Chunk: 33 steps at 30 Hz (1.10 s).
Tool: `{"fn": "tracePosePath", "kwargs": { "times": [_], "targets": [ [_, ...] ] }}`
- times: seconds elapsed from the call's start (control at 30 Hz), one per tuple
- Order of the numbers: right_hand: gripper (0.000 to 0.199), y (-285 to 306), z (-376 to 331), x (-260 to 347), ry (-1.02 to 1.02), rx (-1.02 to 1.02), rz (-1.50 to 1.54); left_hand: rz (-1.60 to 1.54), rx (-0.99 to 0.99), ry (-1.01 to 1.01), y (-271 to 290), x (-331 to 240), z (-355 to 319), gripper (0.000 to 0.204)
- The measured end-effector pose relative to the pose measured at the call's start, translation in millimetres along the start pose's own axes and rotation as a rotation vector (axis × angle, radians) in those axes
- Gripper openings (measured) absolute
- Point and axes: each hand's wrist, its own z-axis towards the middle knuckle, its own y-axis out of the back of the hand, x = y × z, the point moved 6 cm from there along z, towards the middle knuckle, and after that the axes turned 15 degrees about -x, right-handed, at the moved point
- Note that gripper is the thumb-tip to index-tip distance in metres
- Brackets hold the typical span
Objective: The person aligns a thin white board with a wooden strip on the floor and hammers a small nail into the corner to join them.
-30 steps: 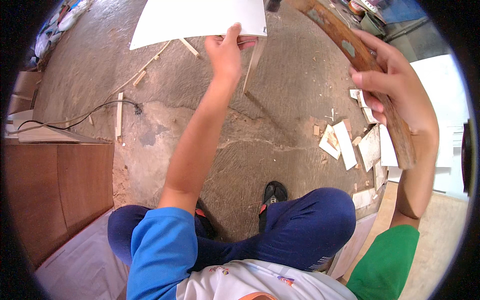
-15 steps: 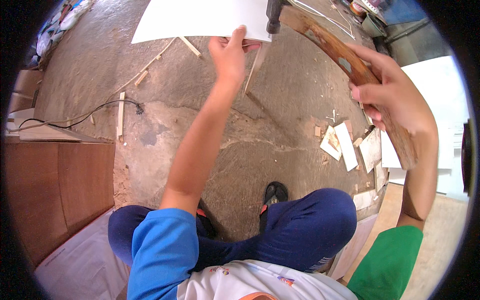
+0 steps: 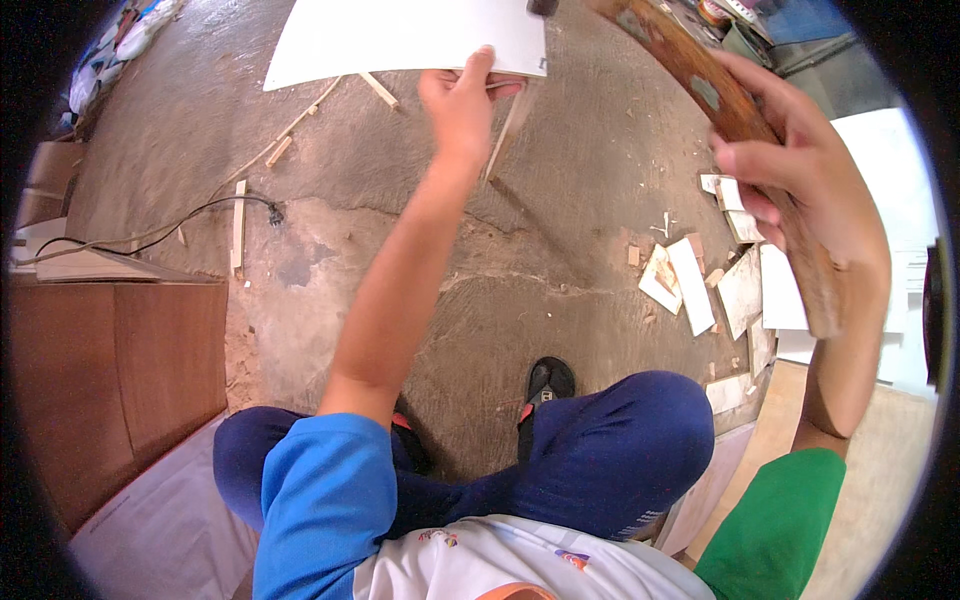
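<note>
At the top, a white panel [image 3: 400,38] reaches past the edge of view. My left hand [image 3: 462,105] is closed on its near edge, thumb on the upper face and fingers curled underneath. A thin wooden strip [image 3: 506,128] slants down below the panel beside that hand. To the right, my right hand [image 3: 800,150] is wrapped around the worn wooden handle of a hammer [image 3: 735,105]. The hammer's dark head shows only in part at the top edge, over the panel's far right corner. Whether it touches the panel, I cannot tell.
Wood offcuts [image 3: 688,285] are scattered on the concrete floor [image 3: 540,330] at the right. A cable with a plug [image 3: 272,212] and thin wood strips [image 3: 239,230] lie at the left. A brown wooden box [image 3: 120,380] stands left of my legs; white sheets [image 3: 875,200] are at far right.
The hammer and my right hand have shifted up and to the right, and more of the hammer's head is cut off by the top edge. My left hand keeps its place on the panel.
</note>
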Motion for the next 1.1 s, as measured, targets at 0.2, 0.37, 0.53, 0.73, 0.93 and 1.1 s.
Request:
{"fn": "tracePosePath", "kwargs": {
  "times": [0.2,0.37,0.53,0.73,0.93,1.1],
  "targets": [
    [0.074,0.6,0.4,-15.2,-0.107,0.101,0.038,0.009,0.002,0.000,1.5,-3.9,-0.7,0.020],
    [0.073,-1.8,8.7,2.3,0.024,-0.041,0.011,-0.027,-0.063,0.007,4.2,0.5,3.9,0.019],
    [0.070,8.0,-9.1,-14.9,-0.104,-0.008,0.082,-0.021,0.024,0.001,5.2,-2.1,5.2,0.019],
    [0.065,-9.9,-8.8,-13.9,-0.058,0.016,0.094,-0.056,-0.037,0.050,5.5,0.8,2.7,0.019],
    [0.066,-28.5,-15.5,-38.5,-0.099,0.074,0.026,-0.040,-0.016,0.043,2.3,-1.0,-1.8,0.017],
    [0.068,-30.0,-20.3,-34.0,-0.051,0.001,0.039,-0.022,0.004,0.078,3.1,2.4,1.0,0.022]
  ]
}}
